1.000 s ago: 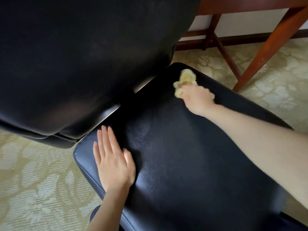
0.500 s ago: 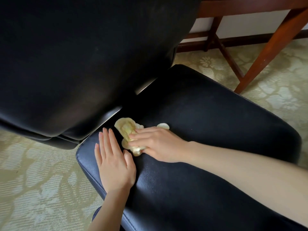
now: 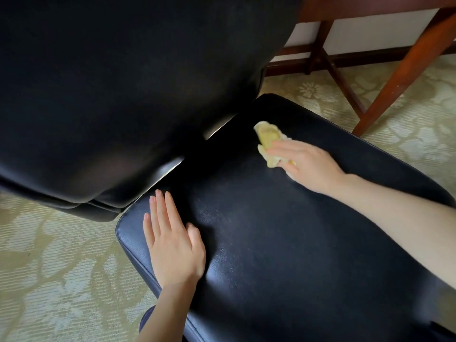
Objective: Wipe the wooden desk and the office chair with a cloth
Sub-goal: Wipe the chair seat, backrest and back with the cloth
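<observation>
Glossy leather seat (image 3: 271,243) | left hand (image 3: 175,245) flat | straight-fingered right hand (image 3: 308,164) presses crumpled cloth (image 3: 267,137)

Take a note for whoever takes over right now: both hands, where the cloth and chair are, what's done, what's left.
Left hand rests flat on the black chair seat, at the corner by the backrest.
Right hand presses the yellow cloth onto the seat's far part.
Seat wipe is under way.
Whether the backrest and the wooden desk have been wiped cannot be told.
</observation>
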A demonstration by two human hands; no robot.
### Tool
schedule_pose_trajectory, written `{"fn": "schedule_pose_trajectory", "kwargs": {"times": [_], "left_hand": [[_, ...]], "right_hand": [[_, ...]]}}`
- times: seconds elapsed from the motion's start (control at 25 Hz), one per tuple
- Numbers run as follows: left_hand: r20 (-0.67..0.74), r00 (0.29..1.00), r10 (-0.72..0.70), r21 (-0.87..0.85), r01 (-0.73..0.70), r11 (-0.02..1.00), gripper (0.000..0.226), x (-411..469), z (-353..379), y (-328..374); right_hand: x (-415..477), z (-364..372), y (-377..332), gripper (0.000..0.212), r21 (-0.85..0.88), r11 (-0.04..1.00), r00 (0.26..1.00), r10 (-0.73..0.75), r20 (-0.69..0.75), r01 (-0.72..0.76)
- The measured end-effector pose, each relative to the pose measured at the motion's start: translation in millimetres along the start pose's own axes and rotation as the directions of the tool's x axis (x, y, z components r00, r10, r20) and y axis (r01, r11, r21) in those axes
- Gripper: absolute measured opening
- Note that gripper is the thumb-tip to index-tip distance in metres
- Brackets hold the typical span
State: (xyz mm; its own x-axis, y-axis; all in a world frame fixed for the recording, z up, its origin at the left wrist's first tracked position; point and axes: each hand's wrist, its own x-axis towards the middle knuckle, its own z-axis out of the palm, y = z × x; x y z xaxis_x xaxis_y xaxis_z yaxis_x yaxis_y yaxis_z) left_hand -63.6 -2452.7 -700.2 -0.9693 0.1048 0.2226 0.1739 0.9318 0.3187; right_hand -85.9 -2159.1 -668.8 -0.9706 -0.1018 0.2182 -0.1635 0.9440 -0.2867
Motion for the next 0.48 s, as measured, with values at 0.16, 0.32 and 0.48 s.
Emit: {"fn": "schedule_pose_trajectory", "kwargs": {"times": [0.16, 0.32, 0.48], "left_hand": [[-0.008, 1.000, -0.017, -0.014, 0.017, 1.000, 0.070, 0, -1, 2], [-0.021, 1.000, -0.015, -0.024, 0.014, 1.000, 0.070, 0, 0, 2], [-0.038, 0.999, -0.003, -0.037, 0.002, 0.999, 0.069, 0, 3, 1]], "right_hand": [[37, -6, 33, 0.027, -0.010, 0.955, 0.953, 0.296, 0.063, -0.296], [74, -1, 43, 0.023, -0.089, 0.858, 0.861, 0.509, 0.020, -0.505], [109, 13, 31, 0.027, -0.118, 0.764, 0.770, 0.639, -0.005, -0.635]]}}
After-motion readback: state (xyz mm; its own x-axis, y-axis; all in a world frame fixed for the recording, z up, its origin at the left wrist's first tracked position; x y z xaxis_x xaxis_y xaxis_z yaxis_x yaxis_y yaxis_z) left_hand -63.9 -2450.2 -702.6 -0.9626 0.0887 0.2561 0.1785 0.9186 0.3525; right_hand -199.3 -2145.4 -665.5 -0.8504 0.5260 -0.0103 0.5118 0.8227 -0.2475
